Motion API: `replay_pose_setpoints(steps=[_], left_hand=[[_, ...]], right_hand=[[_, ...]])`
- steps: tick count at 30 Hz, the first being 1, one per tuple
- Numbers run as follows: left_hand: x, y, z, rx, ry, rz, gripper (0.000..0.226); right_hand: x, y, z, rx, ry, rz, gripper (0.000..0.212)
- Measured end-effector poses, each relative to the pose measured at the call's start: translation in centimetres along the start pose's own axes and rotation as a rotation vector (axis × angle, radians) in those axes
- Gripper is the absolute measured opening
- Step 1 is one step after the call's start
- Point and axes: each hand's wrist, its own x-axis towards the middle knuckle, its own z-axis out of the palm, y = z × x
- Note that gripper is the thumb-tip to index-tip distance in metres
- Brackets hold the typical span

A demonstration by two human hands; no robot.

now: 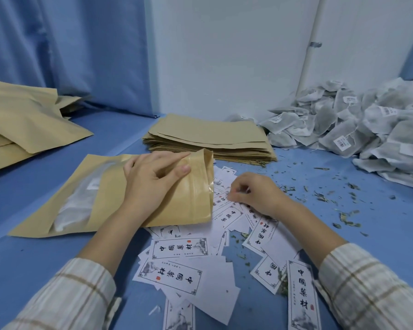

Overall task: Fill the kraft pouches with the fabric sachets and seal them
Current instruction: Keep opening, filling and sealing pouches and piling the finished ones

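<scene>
Left hand [150, 184]: lies flat on the filled kraft pouch [110, 198], palm down, fingers [172, 160] straight and spread toward the pouch's open mouth, pressing it against the worktop [379, 234].
Right hand: [255, 195] hovers low over the scattered label cards [179, 247], fingers curled together at the tips as if pinching something small; what they hold, if anything, cannot be told.
Filled kraft pouch: lies on the blue worktop left of centre, mouth pointing right and gaping slightly; a white sachet shows through its clear window [81, 201] at the lower left.
Empty pouches: a flat stack [210, 141] sits behind the hands, near the white wall.
Other kraft pouches: a loose pile [22, 125] rests at the far left, before the blue curtain [65, 48].
Fabric sachets: a heap of grey-white sachets [358, 125] with small tags fills the right rear corner.
Label cards: white cards printed with black characters lie spread across the front of the worktop, some under the pouch's edge.
Loose bits: green leaf fragments [324, 196] are strewn to the right of the right hand.
Sleeves: both forearms wear pale checked sleeves [65, 296].
</scene>
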Motion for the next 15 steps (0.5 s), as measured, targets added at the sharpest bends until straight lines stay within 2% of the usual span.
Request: replay_pose_setpoints(steps=[1, 3, 5, 7, 11, 15], left_hand=[[0.0, 0.0, 0.0, -0.002, 0.002, 0.000, 0.021], [0.0, 0.1, 0.0, -0.001, 0.002, -0.001, 0.020], [0.0, 0.1, -0.1, 0.000, 0.000, -0.004, 0.021], [-0.1, 0.1, -0.1, -0.009, -0.002, -0.005, 0.021], [-0.1, 0.2, -0.1, -0.021, -0.002, -0.014, 0.021], [-0.1, 0.4, -0.2, -0.036, 0.000, -0.011, 0.021]], right_hand=[[-0.1, 0.0, 0.0, 0.016, 0.012, 0.017, 0.014], [-0.2, -0.2, 0.0, 0.051, -0.011, 0.052, 0.034], [-0.2, -0.4, 0.1, -0.032, -0.076, 0.047, 0.059], [-0.1, -0.6, 0.5, -0.084, -0.079, 0.045, 0.069], [0.1, -0.4, 0.3, 0.122, -0.012, 0.158, 0.062], [-0.2, 0.4, -0.9, 0.468, 0.085, 0.296, 0.048]])
